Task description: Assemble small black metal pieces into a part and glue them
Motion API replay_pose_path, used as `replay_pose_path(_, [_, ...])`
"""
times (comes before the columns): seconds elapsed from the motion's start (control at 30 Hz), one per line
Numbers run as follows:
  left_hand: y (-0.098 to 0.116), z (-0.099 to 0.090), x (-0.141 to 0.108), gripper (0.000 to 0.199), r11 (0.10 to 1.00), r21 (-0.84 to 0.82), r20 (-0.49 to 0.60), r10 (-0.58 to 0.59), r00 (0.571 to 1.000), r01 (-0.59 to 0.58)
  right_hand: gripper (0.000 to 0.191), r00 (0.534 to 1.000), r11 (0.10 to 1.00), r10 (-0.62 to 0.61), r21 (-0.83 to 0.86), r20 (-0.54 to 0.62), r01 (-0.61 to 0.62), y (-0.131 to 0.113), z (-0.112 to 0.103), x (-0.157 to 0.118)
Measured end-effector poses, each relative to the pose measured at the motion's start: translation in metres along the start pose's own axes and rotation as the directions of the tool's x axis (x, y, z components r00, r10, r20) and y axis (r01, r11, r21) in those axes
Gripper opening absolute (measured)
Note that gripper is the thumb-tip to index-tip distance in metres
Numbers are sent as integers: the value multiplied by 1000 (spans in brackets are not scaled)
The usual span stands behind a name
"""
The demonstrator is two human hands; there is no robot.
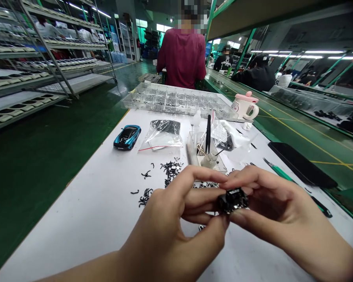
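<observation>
Between the fingertips of both hands is a small glossy black part [234,200], its exact kind unclear. My left hand [182,219] pinches it from the left, thumb below and fingers above. From the right, my right hand [270,203] grips the same part with thumb and fingers. Just beyond the hands lie many tiny curved black pieces [172,168], partly hidden by my left hand. A blue and black model car [127,137] stands on the white table [85,219] to the left. A clear bag [161,135] of black parts lies behind the loose pieces.
An open box [194,156] holds black tweezers [208,133] and a small jar [209,160]. A compartment tray [176,100] spans the far edge, beside a pink-lidded mug [244,105]. At right lie a black phone-like slab [301,163] and a green-handled knife [278,169]. A person [181,58] sits ahead.
</observation>
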State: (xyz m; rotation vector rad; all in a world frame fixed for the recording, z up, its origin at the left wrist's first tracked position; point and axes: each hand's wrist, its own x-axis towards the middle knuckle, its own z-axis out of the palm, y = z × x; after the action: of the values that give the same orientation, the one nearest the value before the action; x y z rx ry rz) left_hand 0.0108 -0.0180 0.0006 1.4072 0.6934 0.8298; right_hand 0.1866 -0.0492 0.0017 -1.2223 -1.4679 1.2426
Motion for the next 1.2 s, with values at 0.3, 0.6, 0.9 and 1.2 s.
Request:
replay_pose_path(0.3, [0,0,-1,24,999,26,14,-25,1000,24,22,997,992,-28,121,-70,36,2,9,-2])
replay_pose_path(0.6, [2,-6,0,25,998,-19,77,-50,996,51,21,997,997,-40,-59,62,43,5,-8,-4])
replay_pose_path(0.9, [2,-7,4,39,881,-348,137,-291,947,321,14,994,955,107,273,33,-112,8,1,3])
replay_pose_path(1.2, [8,-11,5,34,834,-389,182,-346,920,391,15,990,955,107,268,90,-128,10,0,2])
